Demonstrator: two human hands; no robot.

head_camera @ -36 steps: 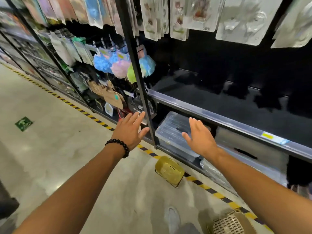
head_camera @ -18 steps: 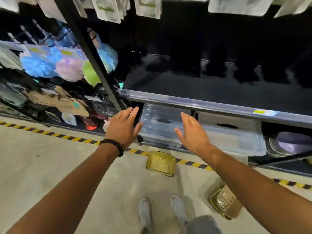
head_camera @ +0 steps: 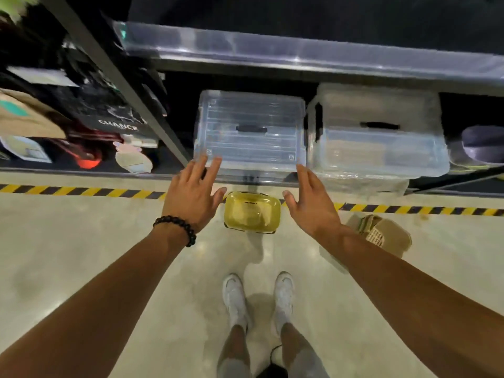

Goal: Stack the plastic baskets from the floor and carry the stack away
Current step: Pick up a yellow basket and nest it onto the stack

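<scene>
A yellow plastic basket (head_camera: pixel 252 211) stands upright on the concrete floor, straight ahead of my feet. A beige plastic basket (head_camera: pixel 381 233) lies tipped on the floor to its right, partly hidden behind my right forearm. My left hand (head_camera: pixel 192 196) hovers to the left of the yellow basket with fingers spread, holding nothing. My right hand (head_camera: pixel 311 199) hovers to the basket's right, fingers straight and empty. Both hands are above the floor and do not touch either basket.
A black shelf rack (head_camera: pixel 300 61) runs across ahead, its low shelf edge overhanging. Under it sit two clear lidded storage boxes (head_camera: pixel 249 132) (head_camera: pixel 376 143). Yellow-black tape (head_camera: pixel 81 190) marks the floor in front. My white shoes (head_camera: pixel 259 296) stand below the basket.
The view has tipped down and turned to face the rack squarely. Both hands have dropped lower and now flank the yellow basket, which sits centred between them.
</scene>
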